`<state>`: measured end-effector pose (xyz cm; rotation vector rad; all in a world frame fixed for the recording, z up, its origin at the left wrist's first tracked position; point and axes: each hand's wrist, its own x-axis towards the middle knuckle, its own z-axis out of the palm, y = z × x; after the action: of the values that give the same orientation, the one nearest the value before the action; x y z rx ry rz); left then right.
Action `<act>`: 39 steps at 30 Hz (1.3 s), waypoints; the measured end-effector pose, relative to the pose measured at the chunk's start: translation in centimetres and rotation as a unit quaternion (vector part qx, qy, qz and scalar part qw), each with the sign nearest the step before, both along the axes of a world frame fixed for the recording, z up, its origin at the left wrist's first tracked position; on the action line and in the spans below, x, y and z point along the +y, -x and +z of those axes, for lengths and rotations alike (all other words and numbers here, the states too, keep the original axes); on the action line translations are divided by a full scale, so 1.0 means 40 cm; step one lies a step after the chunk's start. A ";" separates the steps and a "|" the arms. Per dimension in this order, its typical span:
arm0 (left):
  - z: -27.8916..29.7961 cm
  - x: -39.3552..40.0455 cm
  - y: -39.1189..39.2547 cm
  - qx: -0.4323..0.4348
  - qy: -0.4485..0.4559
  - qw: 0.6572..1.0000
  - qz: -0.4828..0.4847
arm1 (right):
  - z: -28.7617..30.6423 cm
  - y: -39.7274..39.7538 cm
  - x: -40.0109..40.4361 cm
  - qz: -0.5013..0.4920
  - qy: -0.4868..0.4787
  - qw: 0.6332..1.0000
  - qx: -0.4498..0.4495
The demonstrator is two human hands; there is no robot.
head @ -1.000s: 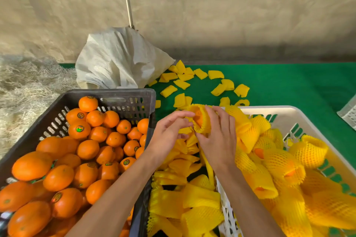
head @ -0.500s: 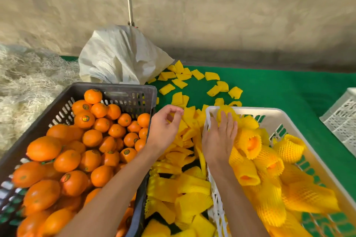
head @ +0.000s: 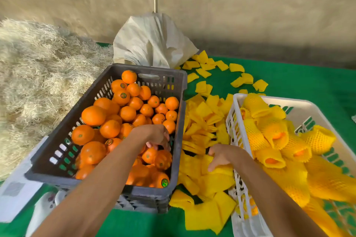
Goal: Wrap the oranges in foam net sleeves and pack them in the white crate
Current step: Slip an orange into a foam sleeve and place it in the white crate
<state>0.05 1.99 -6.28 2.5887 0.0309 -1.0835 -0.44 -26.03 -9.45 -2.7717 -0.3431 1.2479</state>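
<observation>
A dark grey crate (head: 57,161) on the left is heaped with bare oranges (head: 109,128). My left hand (head: 157,137) reaches down into its right side, fingers curled over an orange (head: 149,155). A pile of flat yellow foam net sleeves (head: 204,121) lies between the crates. My right hand (head: 219,157) is in that pile, fingers closing on a sleeve (head: 221,170). The white crate (head: 306,106) on the right holds several sleeved oranges (head: 275,131).
A white woven sack (head: 152,44) stands behind the grey crate, with a thin pole above it. Straw (head: 38,75) is heaped at the left. Loose sleeves (head: 237,67) are scattered over the green table cover (head: 298,81). White sheets (head: 17,192) lie at the lower left.
My right hand left the white crate after setting down a sleeved orange and dropped into the sleeve pile. My left hand moved left and down into the grey crate onto an orange.
</observation>
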 end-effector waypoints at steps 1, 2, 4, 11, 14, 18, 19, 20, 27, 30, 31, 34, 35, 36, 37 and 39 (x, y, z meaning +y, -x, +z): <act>-0.001 -0.003 0.005 0.048 -0.039 0.998 -0.034 | -0.004 0.003 0.006 0.012 0.001 1.000 0.005; -0.004 -0.009 0.013 0.081 -0.076 0.992 -0.063 | -0.008 0.006 0.009 0.018 -0.001 1.000 0.008; -0.020 -0.034 0.017 0.097 -0.110 0.986 -0.075 | -0.013 0.010 0.012 0.017 -0.015 1.000 -0.002; -0.005 -0.050 0.025 0.037 -0.178 0.977 -0.114 | -0.018 -0.013 0.016 -0.155 -0.314 0.919 -0.181; 0.043 0.006 0.028 -0.071 -0.094 0.993 0.009 | -0.010 -0.013 0.009 -0.201 -0.403 0.864 -0.225; 0.105 0.019 0.043 -0.340 0.079 0.924 0.156 | 0.022 -0.002 0.005 -0.218 -0.487 0.790 -0.302; 0.118 -0.003 0.048 -0.383 0.142 0.892 0.192 | 0.030 0.000 0.007 -0.229 -0.497 0.778 -0.309; 0.130 -0.031 0.052 -0.407 0.212 0.858 0.229 | 0.031 0.001 0.006 -0.244 -0.502 0.766 -0.319; 0.159 -0.263 0.011 -0.327 0.459 0.776 0.282 | 0.062 -0.010 0.012 -0.323 -0.545 0.677 -0.376; 0.128 -0.303 0.005 -0.354 0.450 0.769 0.285 | 0.070 -0.011 0.007 -0.361 -0.585 0.626 -0.368; 0.123 -0.305 0.000 -0.361 0.458 0.760 0.286 | 0.073 -0.012 0.003 -0.362 -0.603 0.612 -0.361; 0.119 -0.303 -0.012 -0.349 0.492 0.743 0.288 | 0.078 -0.020 -0.015 -0.367 -0.670 0.575 -0.293; 0.120 -0.303 -0.011 -0.342 0.501 0.738 0.296 | 0.076 -0.022 -0.021 -0.374 -0.695 0.556 -0.259; 0.123 -0.303 -0.011 -0.338 0.510 0.729 0.306 | 0.075 -0.025 -0.025 -0.379 -0.716 0.539 -0.229; 0.125 -0.303 -0.010 -0.337 0.518 0.721 0.314 | 0.076 -0.025 -0.025 -0.382 -0.730 0.528 -0.205; 0.130 -0.304 -0.007 -0.342 0.525 0.707 0.327 | 0.082 -0.024 -0.020 -0.384 -0.744 0.520 -0.168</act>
<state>0.34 -10.18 -1.10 1.5067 0.1063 0.2007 0.50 -26.84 -6.18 -1.1694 -0.0452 -0.0824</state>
